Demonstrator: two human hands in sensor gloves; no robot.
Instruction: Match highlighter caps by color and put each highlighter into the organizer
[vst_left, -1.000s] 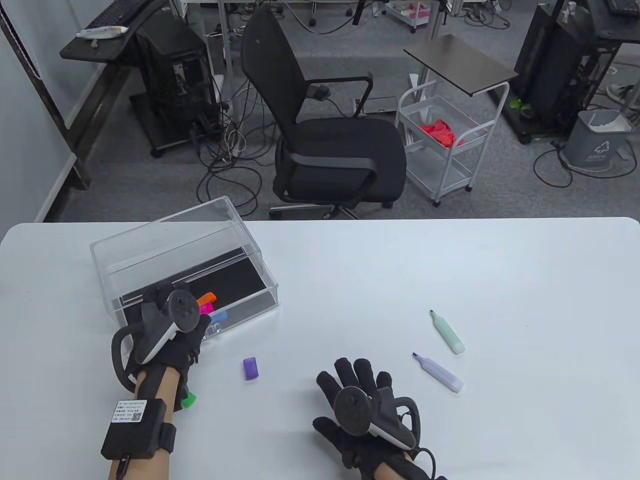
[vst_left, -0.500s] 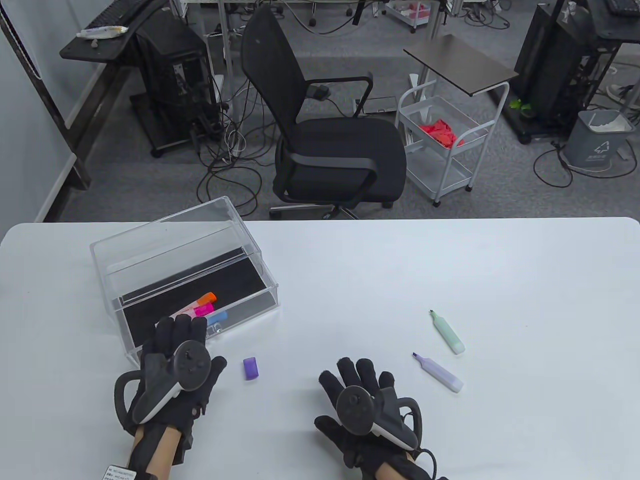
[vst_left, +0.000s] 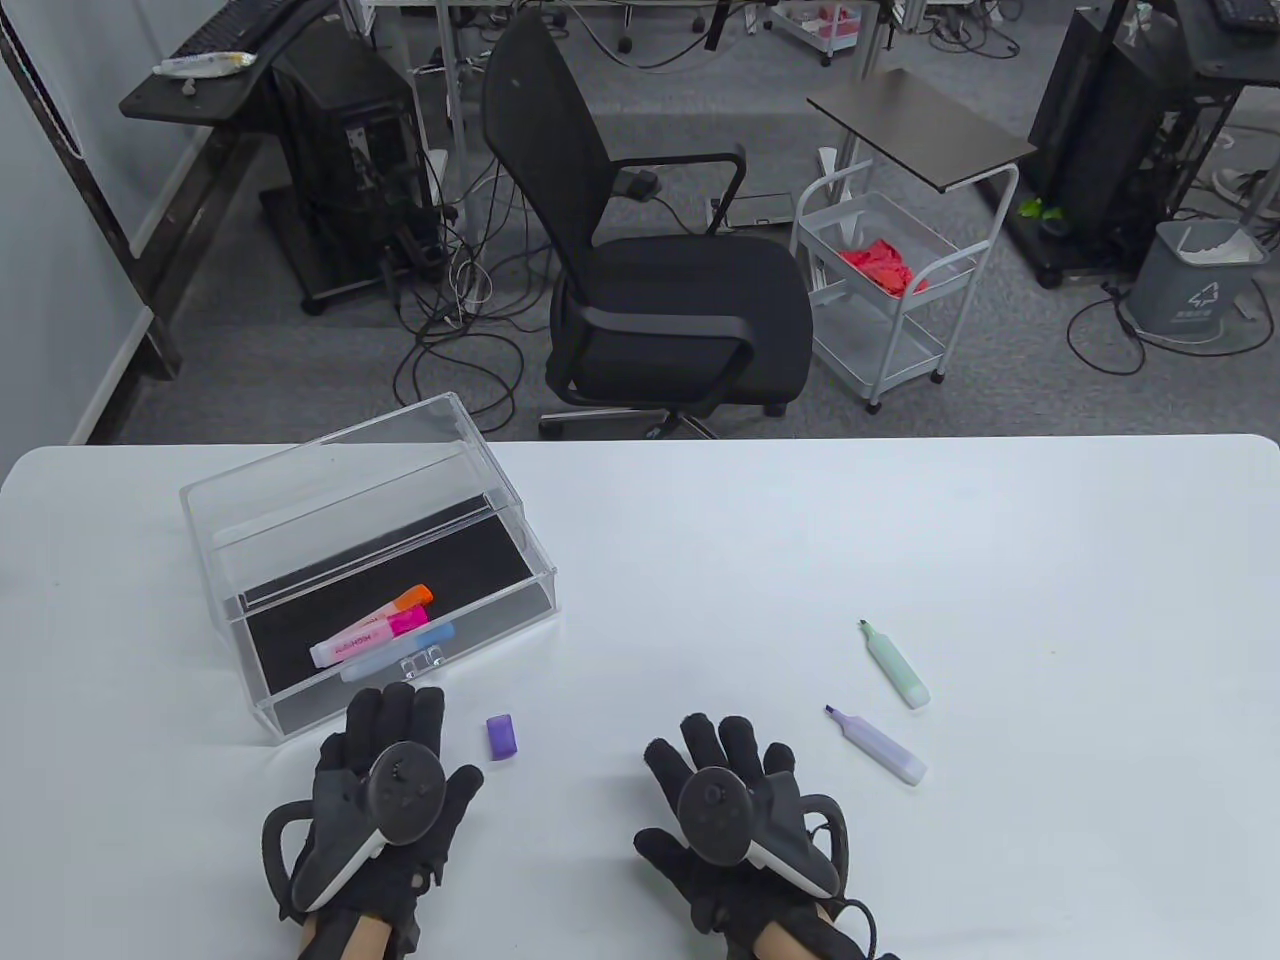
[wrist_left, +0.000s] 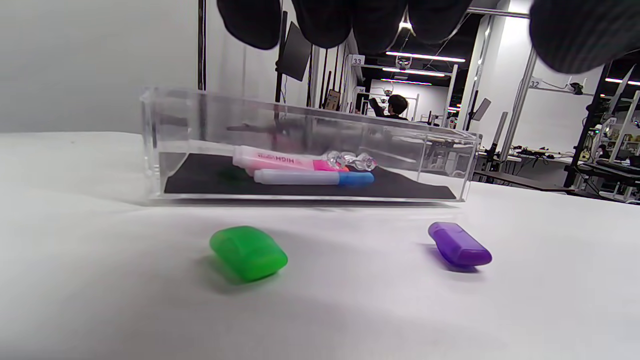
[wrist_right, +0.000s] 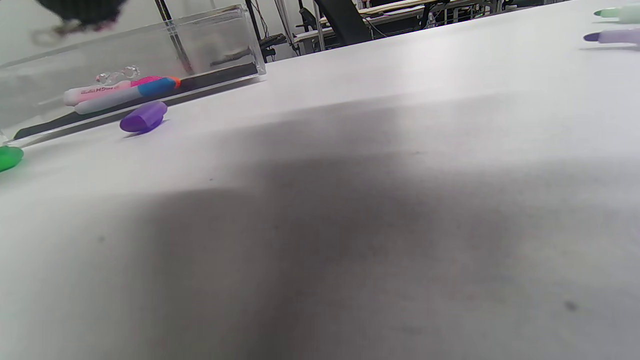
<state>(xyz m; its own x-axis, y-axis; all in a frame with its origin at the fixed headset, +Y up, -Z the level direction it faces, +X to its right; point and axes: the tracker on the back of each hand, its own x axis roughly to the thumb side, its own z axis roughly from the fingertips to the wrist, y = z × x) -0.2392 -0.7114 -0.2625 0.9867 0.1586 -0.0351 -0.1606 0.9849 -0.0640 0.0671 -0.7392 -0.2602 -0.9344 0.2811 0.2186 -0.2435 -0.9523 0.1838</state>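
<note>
White table (vst_left: 700, 520) w/ rounded far corners. Far left: clear organizer (vst_left: 300, 480) (black liner inside). Just near it, a purple cap (vst_left: 502, 736) and a green cap (wrist_left: 248, 252), both loose, apart from each other. Right side: mint highlighter (vst_left: 896, 668) and lilac highlighter (vst_left: 882, 748), uncapped, lying near each other, tips pointing far-left.

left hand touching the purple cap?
Apart. The table view shows bare white table between the left hand and the purple cap; the left wrist view shows the cap lying alone, fingertips above it.
</note>
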